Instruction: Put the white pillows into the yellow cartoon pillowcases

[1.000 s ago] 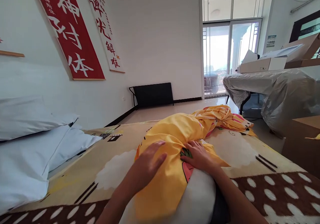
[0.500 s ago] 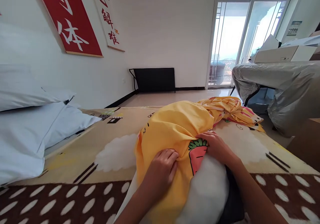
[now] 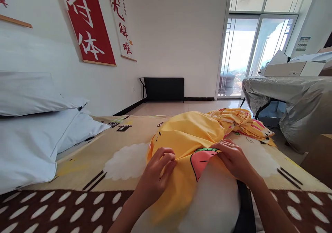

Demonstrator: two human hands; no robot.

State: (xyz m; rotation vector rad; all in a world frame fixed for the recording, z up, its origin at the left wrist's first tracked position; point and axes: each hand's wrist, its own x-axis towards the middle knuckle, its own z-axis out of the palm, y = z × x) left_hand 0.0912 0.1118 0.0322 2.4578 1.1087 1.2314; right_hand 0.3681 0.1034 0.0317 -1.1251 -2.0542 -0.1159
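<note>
A yellow pillowcase-like cloth cover [image 3: 192, 127] with a carrot print [image 3: 203, 160] lies bunched in front of me, over a rounded white pillow-like form [image 3: 215, 198]. My left hand [image 3: 157, 176] pinches the cloth left of the carrot, drawing a taut fold toward the right. Fingers of my right hand [image 3: 236, 158] close on the cloth edge at the carrot's upper right, above the bare white surface. Beyond my hands, the cover twists into a loose patterned bundle [image 3: 241, 118]. Its far inside is hidden.
White pillows [image 3: 31, 143] are stacked at the left. Beneath everything spreads a beige and brown blanket [image 3: 124, 163] with white ovals. A plastic-covered table [image 3: 290, 87] bearing boxes stands at the right, near sliding glass doors [image 3: 238, 56]. A folded black frame [image 3: 163, 89] leans on the wall.
My left hand has shifted left and the right hand slightly right, stretching the cloth between them. The carrot print is folded more at its top. The camera view has tilted up.
</note>
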